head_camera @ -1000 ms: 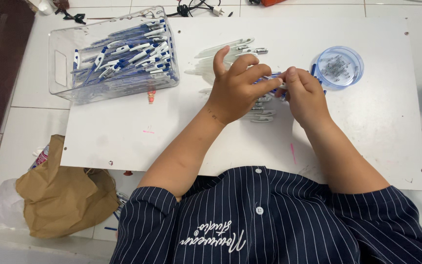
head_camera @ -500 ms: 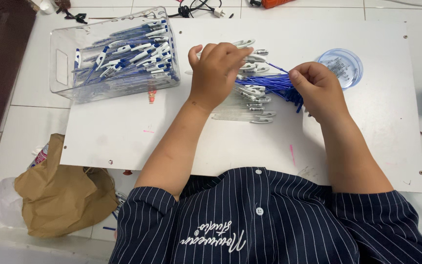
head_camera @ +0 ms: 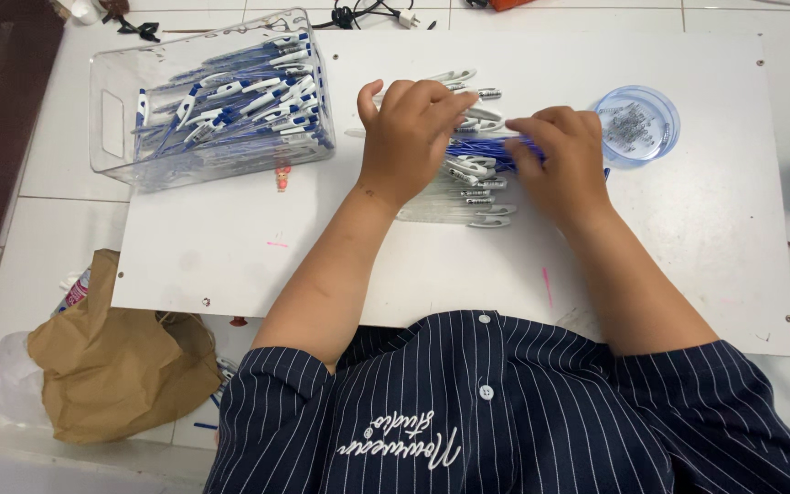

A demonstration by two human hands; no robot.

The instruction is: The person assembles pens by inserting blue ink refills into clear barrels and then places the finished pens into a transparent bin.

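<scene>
Head view: at upper centre of the frame both hands rest on a heap of clear pen barrels lying on the white surface. The left hand is curled over the heap's left end, fingers bent onto the barrels. The right hand pinches a bundle of blue refills whose long axis runs left to right, pointing toward the left hand. A clear bin of finished pens sits upper left; a small round blue dish lies just right of the right hand.
</scene>
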